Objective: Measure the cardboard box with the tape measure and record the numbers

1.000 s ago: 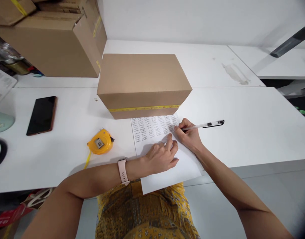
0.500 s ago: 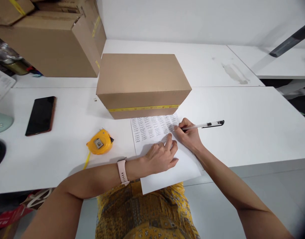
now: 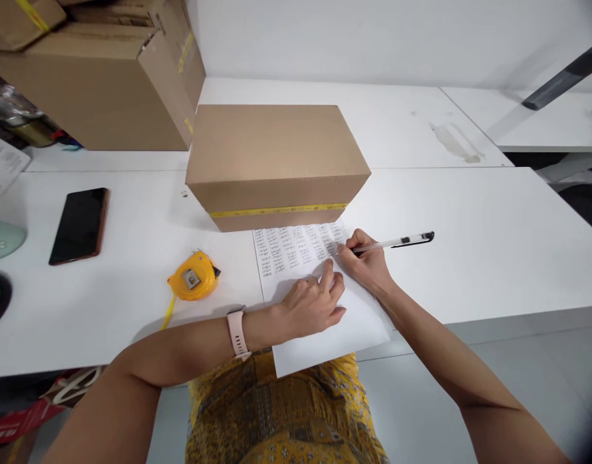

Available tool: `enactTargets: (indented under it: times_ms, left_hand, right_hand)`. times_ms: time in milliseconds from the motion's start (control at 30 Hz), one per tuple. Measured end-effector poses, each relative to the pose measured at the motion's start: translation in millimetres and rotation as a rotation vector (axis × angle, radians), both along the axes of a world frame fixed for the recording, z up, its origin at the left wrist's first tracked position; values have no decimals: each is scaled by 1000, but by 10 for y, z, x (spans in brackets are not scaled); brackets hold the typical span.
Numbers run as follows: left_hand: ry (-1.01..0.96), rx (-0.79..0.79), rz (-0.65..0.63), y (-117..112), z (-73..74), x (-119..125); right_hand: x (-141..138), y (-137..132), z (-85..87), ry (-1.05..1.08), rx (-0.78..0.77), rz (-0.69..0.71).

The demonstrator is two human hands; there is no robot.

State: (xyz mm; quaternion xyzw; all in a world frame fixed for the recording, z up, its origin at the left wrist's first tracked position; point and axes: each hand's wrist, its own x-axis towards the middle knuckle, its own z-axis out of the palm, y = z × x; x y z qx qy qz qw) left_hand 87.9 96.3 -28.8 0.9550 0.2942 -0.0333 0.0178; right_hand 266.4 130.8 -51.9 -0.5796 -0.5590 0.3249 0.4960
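A white sheet of paper (image 3: 300, 361) lies in front of me, its upper part filled with columns of small handwriting and its lower edge hanging past the table edge. My left hand (image 3: 315, 303) rests on it, fingers apart and holding nothing. In my right hand (image 3: 366, 261) is a clear pen with a black cap on its end (image 3: 397, 242), its tip down at the writing near the right side. A closed cardboard box (image 3: 279, 145) with yellow tape stands just beyond the sheet, and the sheet's top edge meets its base.
A yellow tape measure (image 3: 196, 276) lies left of the paper, its tape slightly out. Farther left are a phone (image 3: 80, 225) and a pale green cup (image 3: 3, 238). Larger cardboard boxes (image 3: 102, 90) are stacked at the back left of the white table (image 3: 469, 245).
The view has shifted very slightly. Both hands, the pen and the paper stay almost where they were.
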Motion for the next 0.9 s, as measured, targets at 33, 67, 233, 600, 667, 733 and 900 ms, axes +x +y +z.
enactTargets:
  times_ms: [33, 67, 233, 600, 667, 733, 900]
  left_hand:
    - [4, 0, 0, 0, 3, 1]
    - [9, 1, -2, 0, 6, 1]
    - [14, 10, -17, 5, 8, -2]
    - [10, 5, 0, -6, -6, -3]
    - [17, 7, -3, -6, 2, -4]
    - [21, 13, -7, -5, 4, -6]
    - [-2, 24, -8, -9, -17, -8]
  right_hand:
    - [1, 0, -1, 3, -6, 0]
    - [2, 0, -1, 4, -12, -3]
    - [-1, 0, 4, 7, -16, -13]
    - [-3, 0, 9, -1, -24, -31]
    - [-4, -1, 13, 1, -21, -28]
    - [-3, -2, 19, 1, -19, -28]
    - [8, 0, 19, -1, -17, -52]
